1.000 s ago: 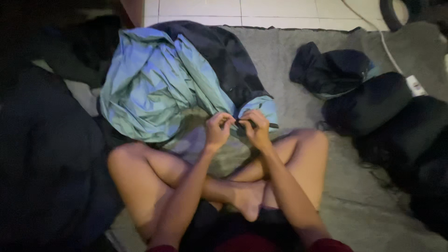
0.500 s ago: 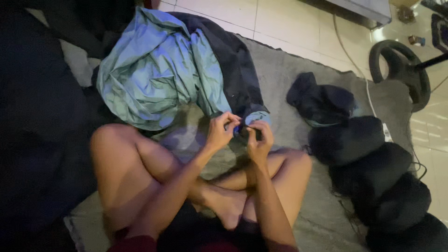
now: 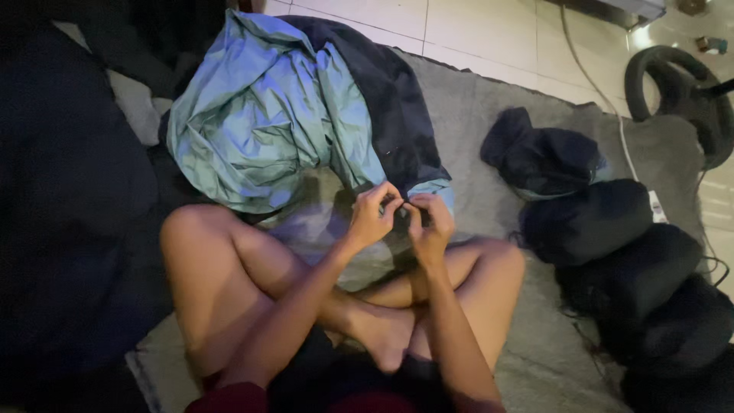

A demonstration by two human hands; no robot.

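I sit cross-legged on a grey mat (image 3: 489, 122). A crumpled light blue-green garment (image 3: 267, 130) with a dark navy outer side (image 3: 390, 107) lies bunched in front of my knees. My left hand (image 3: 373, 214) and my right hand (image 3: 430, 222) meet at the garment's near edge, fingers curled and pinching a small part of the fabric between them. What exactly sits between the fingertips is too small and dim to tell.
Several dark rolled or bundled garments (image 3: 596, 222) lie in a row on the mat to the right. A dark pile (image 3: 69, 214) fills the left side. A black round object (image 3: 680, 92) and a white cable (image 3: 589, 76) lie on the tiled floor behind.
The view has shifted and tilted slightly. My hands stay together at the garment's edge, with small finger movements; the right hand has curled closer to the left.
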